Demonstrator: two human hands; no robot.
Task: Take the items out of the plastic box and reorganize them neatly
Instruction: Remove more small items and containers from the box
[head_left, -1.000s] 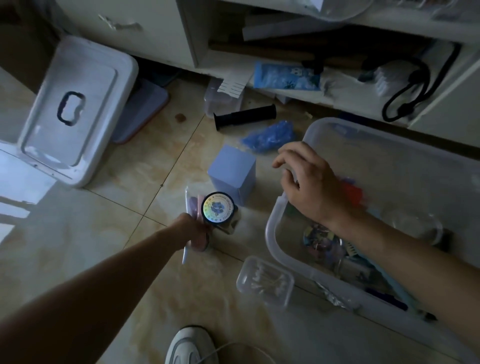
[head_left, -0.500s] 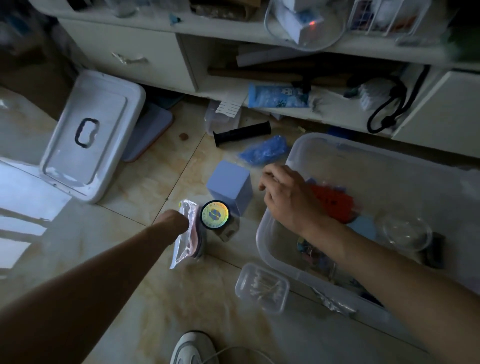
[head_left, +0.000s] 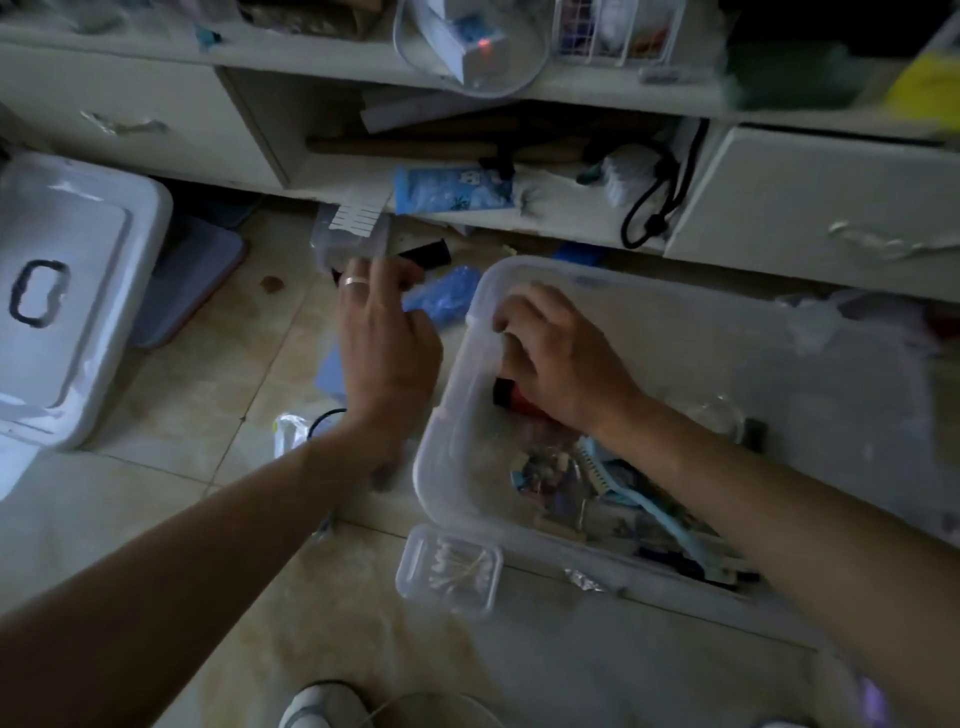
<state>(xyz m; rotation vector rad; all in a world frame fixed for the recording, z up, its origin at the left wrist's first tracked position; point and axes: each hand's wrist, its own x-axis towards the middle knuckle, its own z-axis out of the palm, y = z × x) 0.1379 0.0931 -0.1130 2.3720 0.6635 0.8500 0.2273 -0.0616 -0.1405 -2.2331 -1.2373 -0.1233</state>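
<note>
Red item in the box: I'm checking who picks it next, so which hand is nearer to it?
Right. The right hand is inside the box, over the red item; the left hand is outside, above the floor.

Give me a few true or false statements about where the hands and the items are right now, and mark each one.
1. The right hand reaches inside the plastic box. True.
2. The cotton swab case sits inside the box. False: it lies on the floor beside it.
3. The left hand wears a ring. True.
4. The white lid covers the box. False: it lies apart, on the floor at left.
</note>
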